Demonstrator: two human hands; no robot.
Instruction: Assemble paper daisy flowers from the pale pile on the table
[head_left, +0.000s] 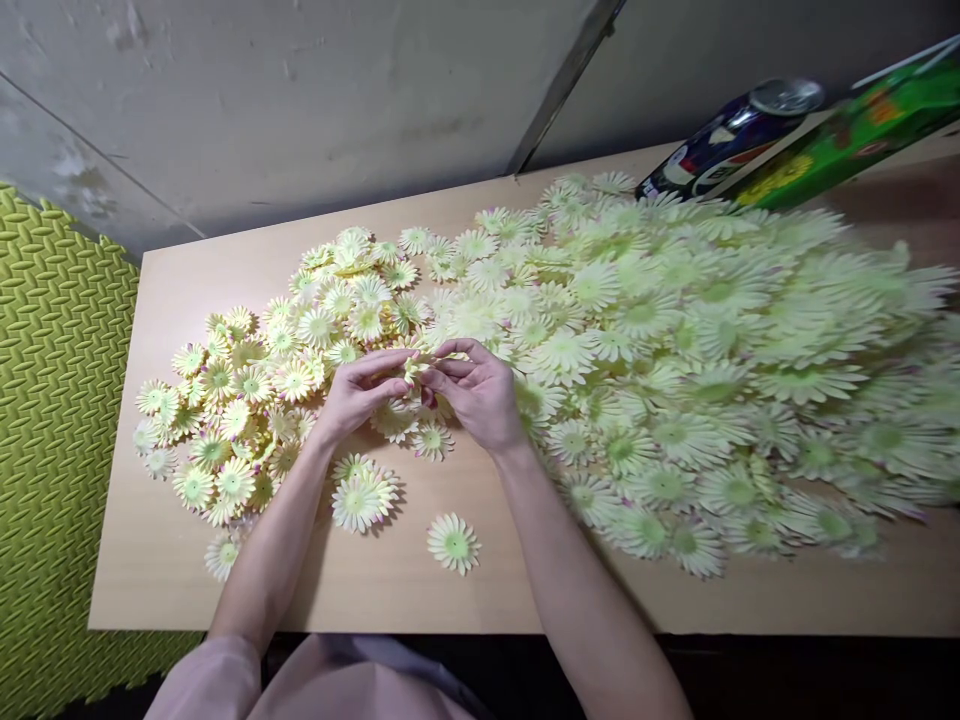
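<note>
Pinches a pale flower (412,371) between thumb and fingers of the left hand (358,392) and of the right hand (484,395), fingertips close together. Holds it above the table (360,590), between a smaller flower pile (251,384) at left and a larger flower pile (675,380) at right. Shows a can (731,135) beside a green carton (855,135) behind.

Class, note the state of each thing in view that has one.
Left hand, pinching
Right hand, pinching
Held artificial flower, between both hands' fingertips
Lone flower, flat, face up
Small flower cluster, overlapping
Left flower heap, loosely piled
Right flower heap, spread wide, overlapping
Drink can, upright; opening unclear
Green carton, upright
</note>
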